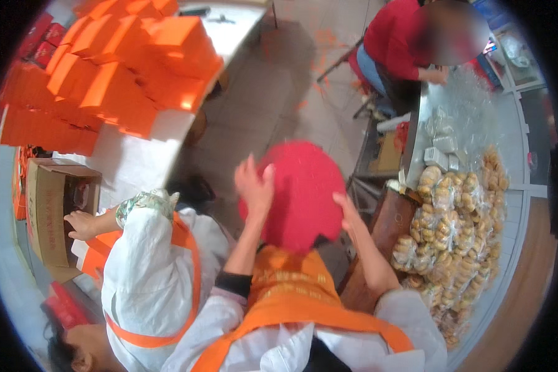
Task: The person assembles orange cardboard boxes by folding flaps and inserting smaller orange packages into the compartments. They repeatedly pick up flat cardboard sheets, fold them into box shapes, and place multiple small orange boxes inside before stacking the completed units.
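Note:
A round, flat red thing with a rough fabric-like surface (301,189), like a cushion or stool seat, is in front of my orange apron (288,282). My left hand (254,189) overlaps its left edge, fingers stretched upward and thumb apart. At its right edge my right hand (348,214) is closed, thumb side against the rim; its other fingers are partly hidden. What is under the red thing cannot be seen.
Orange boxes (121,80) are stacked on the white table (146,146) at left. A co-worker (149,273) reaches toward an open carton (49,217) beside me. Bagged round baked goods (456,229) cover the right-hand table. Another person in red (394,40) is at the far right.

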{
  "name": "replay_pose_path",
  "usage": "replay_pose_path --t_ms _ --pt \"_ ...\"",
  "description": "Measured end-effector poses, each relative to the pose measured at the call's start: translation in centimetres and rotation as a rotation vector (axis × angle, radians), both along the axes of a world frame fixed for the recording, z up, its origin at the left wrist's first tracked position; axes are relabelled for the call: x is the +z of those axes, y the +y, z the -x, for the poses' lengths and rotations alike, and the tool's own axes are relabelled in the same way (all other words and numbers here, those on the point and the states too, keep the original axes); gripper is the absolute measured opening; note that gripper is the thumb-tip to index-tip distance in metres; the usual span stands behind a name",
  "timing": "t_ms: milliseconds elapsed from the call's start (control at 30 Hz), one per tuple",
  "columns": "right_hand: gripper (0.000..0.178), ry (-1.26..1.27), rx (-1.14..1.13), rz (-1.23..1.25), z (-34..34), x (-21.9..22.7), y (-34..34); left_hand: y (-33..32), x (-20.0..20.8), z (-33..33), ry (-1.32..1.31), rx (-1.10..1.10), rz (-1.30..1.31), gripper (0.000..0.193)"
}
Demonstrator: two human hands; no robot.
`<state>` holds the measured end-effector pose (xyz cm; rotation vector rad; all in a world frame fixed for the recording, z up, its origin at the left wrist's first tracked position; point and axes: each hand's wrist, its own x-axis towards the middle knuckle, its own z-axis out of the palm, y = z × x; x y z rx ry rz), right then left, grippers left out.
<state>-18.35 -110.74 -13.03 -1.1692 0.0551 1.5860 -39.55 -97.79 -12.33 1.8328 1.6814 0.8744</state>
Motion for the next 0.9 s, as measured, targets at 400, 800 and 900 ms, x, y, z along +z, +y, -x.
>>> replay_pose_path --t_ms 400,800,900 --pt "0.042 0.107 0.098 -0.02 -5.3 -1.4 23.9 17.7 -6.2 5.4 0.755 0.223 -0.001 0.048" --pt "0.052 0.056 0.179 0.014 -9.8 -1.2 44.5 37.3 -18.5 2.5 0.15 0.01 0.72 0.058" --pt "0.056 0.062 0.043 0.036 -14.5 -4.4 46.5 37.2 -9.5 -4.1 -0.671 0.298 1.301 0.083"
